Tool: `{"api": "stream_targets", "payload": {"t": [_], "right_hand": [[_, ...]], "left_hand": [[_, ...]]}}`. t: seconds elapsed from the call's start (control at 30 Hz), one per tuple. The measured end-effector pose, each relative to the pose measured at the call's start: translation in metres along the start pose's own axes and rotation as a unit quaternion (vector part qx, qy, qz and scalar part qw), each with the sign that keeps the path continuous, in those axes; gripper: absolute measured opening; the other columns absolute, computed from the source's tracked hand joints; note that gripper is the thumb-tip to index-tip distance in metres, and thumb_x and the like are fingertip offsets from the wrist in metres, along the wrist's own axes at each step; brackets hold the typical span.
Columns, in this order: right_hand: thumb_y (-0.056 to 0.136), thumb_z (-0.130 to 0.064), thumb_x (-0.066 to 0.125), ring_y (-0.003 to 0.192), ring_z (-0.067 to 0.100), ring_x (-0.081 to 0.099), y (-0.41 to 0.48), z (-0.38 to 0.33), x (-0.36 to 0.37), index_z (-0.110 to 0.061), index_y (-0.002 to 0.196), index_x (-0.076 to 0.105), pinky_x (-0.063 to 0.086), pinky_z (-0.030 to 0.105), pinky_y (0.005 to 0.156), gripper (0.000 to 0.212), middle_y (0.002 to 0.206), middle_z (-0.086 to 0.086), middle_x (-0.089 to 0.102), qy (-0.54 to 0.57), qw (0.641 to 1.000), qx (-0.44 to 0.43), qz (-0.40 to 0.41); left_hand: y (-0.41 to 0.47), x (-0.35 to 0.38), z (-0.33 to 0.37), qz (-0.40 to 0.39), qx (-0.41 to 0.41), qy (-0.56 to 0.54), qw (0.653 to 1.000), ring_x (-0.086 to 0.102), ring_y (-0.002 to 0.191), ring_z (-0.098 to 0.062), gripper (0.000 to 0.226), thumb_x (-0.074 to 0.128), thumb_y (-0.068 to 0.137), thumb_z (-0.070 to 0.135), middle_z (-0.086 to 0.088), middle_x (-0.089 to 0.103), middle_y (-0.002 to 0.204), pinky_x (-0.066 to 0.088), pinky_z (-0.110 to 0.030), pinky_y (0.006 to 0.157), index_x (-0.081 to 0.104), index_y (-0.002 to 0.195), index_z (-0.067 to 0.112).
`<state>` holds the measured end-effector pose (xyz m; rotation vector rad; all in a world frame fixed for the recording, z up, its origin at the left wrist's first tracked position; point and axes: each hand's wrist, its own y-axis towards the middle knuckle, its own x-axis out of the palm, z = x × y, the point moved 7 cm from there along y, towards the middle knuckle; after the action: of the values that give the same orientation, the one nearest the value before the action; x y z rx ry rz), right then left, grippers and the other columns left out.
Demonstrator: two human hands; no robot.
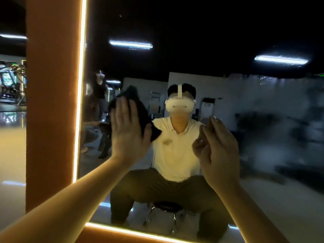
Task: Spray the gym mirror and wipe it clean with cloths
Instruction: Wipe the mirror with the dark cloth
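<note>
Head view, close to a large gym mirror [228, 32] set in an orange padded frame [52, 102], with a glowing light strip [79, 102] along the frame's inner edge. The left hand [126, 132] is raised with its grip spread — fingers straight and together, palm pushing a dark cloth [138, 109] flat against the glass near the mirror's left side. The cloth shows above the fingertips and past the thumb, bunched rather than neatly folded. The right hand [219, 151] is raised to the right of it, apart from the cloth. Its back faces the camera and its fingers are lightly bent, with the tips close to the glass. Whether its grip pinches anything cannot be told. Both forearms are bare and reach up from the bottom of the picture.

On the right half of the glass lies a cloudy grey haze [280, 123] — streaky and uneven — while the glass around the cloth looks clearer. The mirror reflects the person seated low on a small round stool [166, 206], wearing a white headset [179, 106], a pale short-sleeved shirt [175, 151] and dark trousers. Long ceiling lights [130, 44] show in the reflection against a dark ceiling. A second figure [100, 90] stands further back at the left.
</note>
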<state>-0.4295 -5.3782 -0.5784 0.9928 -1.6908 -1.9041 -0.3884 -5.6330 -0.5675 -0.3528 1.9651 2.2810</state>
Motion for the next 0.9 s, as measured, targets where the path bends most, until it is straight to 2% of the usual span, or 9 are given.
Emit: {"api": "stream_targets", "payload": {"t": [0.1, 0.2, 0.27, 0.43, 0.53, 0.63, 0.7, 0.8, 0.9], "right_hand": [[0.103, -0.021, 0.038, 0.143, 0.035, 0.046, -0.005, 0.006, -0.007, -0.002, 0.139, 0.06, 0.045, 0.061, 0.109, 0.046, 0.153, 0.016, 0.049, 0.036, 0.999, -0.002, -0.012], [0.101, -0.016, 0.042, 0.142, 0.031, 0.047, -0.008, 0.012, -0.012, -0.002, 0.139, 0.059, 0.045, 0.058, 0.111, 0.044, 0.15, 0.015, 0.054, 0.053, 0.998, 0.004, -0.014], [0.102, -0.011, 0.048, 0.143, 0.029, 0.047, -0.01, 0.014, -0.012, -0.003, 0.14, 0.059, 0.044, 0.056, 0.112, 0.04, 0.149, 0.014, 0.055, 0.055, 0.998, 0.004, -0.024], [0.096, 0.0, 0.067, 0.144, 0.03, 0.046, -0.019, 0.012, -0.01, -0.005, 0.138, 0.061, 0.045, 0.054, 0.111, 0.042, 0.151, 0.014, 0.052, 0.041, 0.999, 0.01, -0.019], [0.098, -0.002, 0.061, 0.146, 0.031, 0.043, -0.022, 0.009, -0.006, -0.006, 0.139, 0.061, 0.045, 0.056, 0.11, 0.041, 0.155, 0.013, 0.048, 0.033, 0.999, 0.018, -0.011], [0.102, -0.01, 0.046, 0.146, 0.031, 0.042, -0.025, 0.002, -0.002, -0.007, 0.14, 0.06, 0.046, 0.057, 0.109, 0.04, 0.157, 0.012, 0.045, 0.033, 0.999, 0.027, -0.006], [0.1, -0.015, 0.04, 0.146, 0.032, 0.042, -0.026, -0.001, -0.001, -0.007, 0.138, 0.061, 0.046, 0.057, 0.109, 0.044, 0.158, 0.012, 0.044, 0.032, 0.999, 0.025, -0.008], [0.099, -0.018, 0.039, 0.147, 0.033, 0.041, -0.026, -0.001, 0.0, -0.006, 0.134, 0.064, 0.045, 0.059, 0.109, 0.045, 0.157, 0.013, 0.045, 0.019, 0.999, 0.03, -0.01], [0.099, -0.016, 0.044, 0.15, 0.032, 0.037, -0.027, -0.001, 0.003, -0.005, 0.133, 0.065, 0.042, 0.06, 0.112, 0.041, 0.158, 0.014, 0.044, 0.016, 0.999, 0.028, -0.015]], "left_hand": [[-0.016, 0.019, 0.08, -0.043, 0.13, -0.008, 0.991, -0.008, 0.161, -0.034, 0.08, 0.035, 0.107, 0.051, -0.02, -0.004, 0.173, 0.0, -0.055, 0.13, 0.006, 0.165, 0.004], [-0.043, 0.037, 0.139, -0.07, 0.292, 0.014, 0.954, -0.002, 0.161, -0.031, 0.075, 0.039, 0.107, 0.049, -0.017, 0.005, 0.171, -0.001, -0.05, 0.131, 0.017, 0.164, 0.007], [-0.053, 0.042, 0.14, -0.067, 0.328, 0.04, 0.942, -0.001, 0.161, -0.029, 0.074, 0.038, 0.107, 0.051, -0.016, 0.006, 0.17, -0.003, -0.046, 0.131, 0.017, 0.163, 0.007], [-0.052, 0.03, 0.073, -0.054, 0.248, 0.063, 0.965, 0.003, 0.161, -0.034, 0.076, 0.032, 0.108, 0.056, -0.021, 0.008, 0.171, 0.009, -0.053, 0.13, 0.016, 0.163, 0.006], [-0.061, 0.018, 0.024, -0.031, 0.141, 0.044, 0.989, 0.007, 0.16, -0.039, 0.078, 0.032, 0.108, 0.055, -0.026, 0.01, 0.171, 0.014, -0.059, 0.128, 0.02, 0.163, 0.0], [-0.07, 0.017, 0.011, -0.005, 0.057, 0.013, 0.998, 0.007, 0.16, -0.042, 0.077, 0.031, 0.109, 0.051, -0.028, 0.009, 0.17, 0.014, -0.061, 0.127, 0.019, 0.162, -0.004], [-0.077, 0.021, 0.029, -0.015, 0.079, -0.011, 0.997, 0.005, 0.16, -0.041, 0.076, 0.033, 0.108, 0.047, -0.027, 0.007, 0.171, 0.01, -0.06, 0.129, 0.018, 0.162, -0.003], [-0.096, 0.034, 0.058, -0.06, 0.189, 0.001, 0.98, 0.005, 0.161, -0.038, 0.073, 0.034, 0.108, 0.047, -0.023, 0.007, 0.171, 0.011, -0.058, 0.129, 0.016, 0.163, 0.002], [-0.104, 0.041, 0.063, -0.068, 0.219, 0.02, 0.973, 0.006, 0.161, -0.037, 0.072, 0.033, 0.109, 0.048, -0.023, 0.009, 0.17, 0.009, -0.055, 0.13, 0.016, 0.162, 0.003]]}}
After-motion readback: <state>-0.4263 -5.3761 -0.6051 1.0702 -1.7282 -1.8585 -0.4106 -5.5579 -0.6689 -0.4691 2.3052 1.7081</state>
